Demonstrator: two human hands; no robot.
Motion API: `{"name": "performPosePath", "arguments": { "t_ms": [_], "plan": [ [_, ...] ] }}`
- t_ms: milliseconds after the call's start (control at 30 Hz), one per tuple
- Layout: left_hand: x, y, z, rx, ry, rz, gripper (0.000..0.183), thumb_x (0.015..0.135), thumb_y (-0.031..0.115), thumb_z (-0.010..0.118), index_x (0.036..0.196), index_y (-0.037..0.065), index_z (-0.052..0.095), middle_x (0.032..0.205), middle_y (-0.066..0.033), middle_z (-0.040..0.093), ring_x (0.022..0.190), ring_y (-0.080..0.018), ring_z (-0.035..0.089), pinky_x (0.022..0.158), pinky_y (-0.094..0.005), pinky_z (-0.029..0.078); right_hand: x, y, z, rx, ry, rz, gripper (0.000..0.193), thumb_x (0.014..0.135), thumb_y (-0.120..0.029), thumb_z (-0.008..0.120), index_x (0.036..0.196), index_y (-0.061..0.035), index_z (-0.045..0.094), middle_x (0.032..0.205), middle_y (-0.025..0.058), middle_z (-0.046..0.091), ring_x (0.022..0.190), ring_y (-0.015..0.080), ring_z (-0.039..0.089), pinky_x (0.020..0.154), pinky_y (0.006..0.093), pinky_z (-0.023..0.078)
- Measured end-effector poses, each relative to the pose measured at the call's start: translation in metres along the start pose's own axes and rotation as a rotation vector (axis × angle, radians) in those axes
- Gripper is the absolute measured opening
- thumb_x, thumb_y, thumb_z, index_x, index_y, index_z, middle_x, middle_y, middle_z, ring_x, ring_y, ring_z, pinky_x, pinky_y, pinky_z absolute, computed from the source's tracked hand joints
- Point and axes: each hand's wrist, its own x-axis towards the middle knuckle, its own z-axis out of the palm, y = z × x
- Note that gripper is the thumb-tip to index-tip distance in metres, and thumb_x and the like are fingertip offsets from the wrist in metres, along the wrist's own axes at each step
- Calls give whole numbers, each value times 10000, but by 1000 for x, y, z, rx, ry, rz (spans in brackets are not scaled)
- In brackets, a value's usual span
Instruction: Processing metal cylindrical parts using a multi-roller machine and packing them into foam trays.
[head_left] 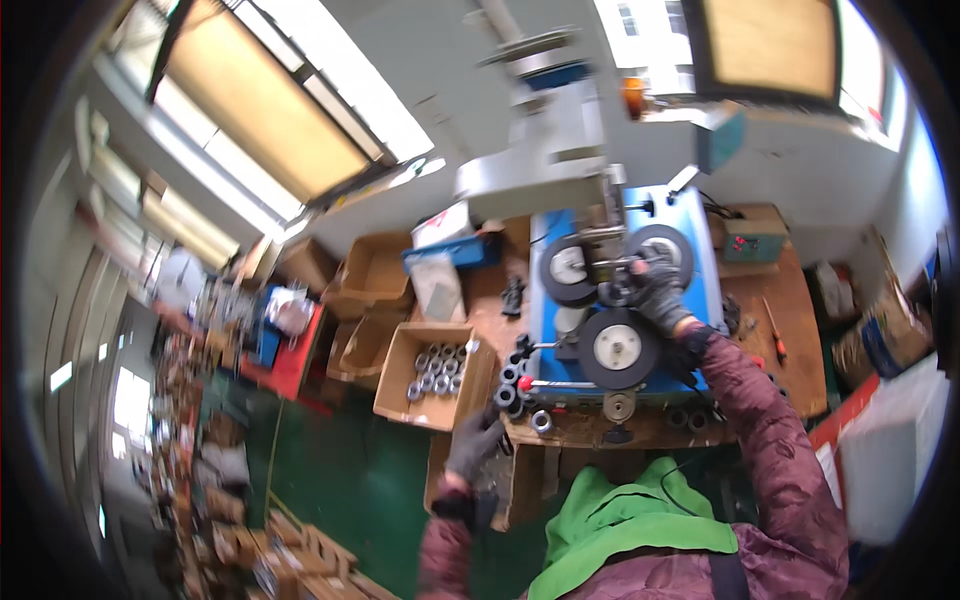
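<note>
In a grey glove, my right hand (657, 292) reaches onto the blue machine (706, 262), its fingers curled at a metal part (616, 287) between the black wheels. What it grips there is hidden. One black wheel (619, 349) with a pale hub stands nearest me, and two more sit behind it. My left hand (477, 445), gloved too, is low beside the table's front edge, next to the cardboard box (399, 410) of metal rings (437, 372). Its fingers are closed around something dark that I cannot make out. Dark rings (507, 393) stand close by on the table.
A lever with a red knob (526, 384) juts left from the machine. A screwdriver (776, 330) lies on the right of the wooden table, in front of a green control box (755, 245). Another carton (522, 488) stands below my left hand. Open cartons (372, 270) stand back left.
</note>
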Motion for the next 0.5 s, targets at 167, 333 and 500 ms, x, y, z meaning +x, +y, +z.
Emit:
{"name": "performPosePath", "arguments": {
  "t_ms": [167, 333, 500],
  "plan": [
    [-9, 152, -46, 1429, -211, 159, 147, 786, 168, 562, 827, 131, 698, 837, -88, 689, 770, -265, 679, 617, -400, 519, 3, -10, -17, -276, 135, -235, 136, 741, -172, 640, 829, -77, 599, 798, 156, 545, 776, 363, 530, 738, 468, 411],
    [-35, 217, -69, 1421, -111, 307, 176, 771, 138, 617, 935, 81, 649, 789, -92, 677, 773, -267, 673, 609, -399, 515, 6, -12, -16, -270, 112, -177, 170, 740, -182, 649, 859, -67, 613, 829, 172, 569, 804, 369, 548, 755, 480, 410],
    [-76, 246, -77, -423, 60, 466, 113, 839, 59, 581, 875, -10, 499, 808, -156, 623, 694, -297, 646, 658, -419, 538, 4, -2, -15, -316, 82, -187, 177, 735, -194, 647, 869, -82, 622, 858, 190, 566, 840, 387, 541, 792, 488, 405]
  ]
}}
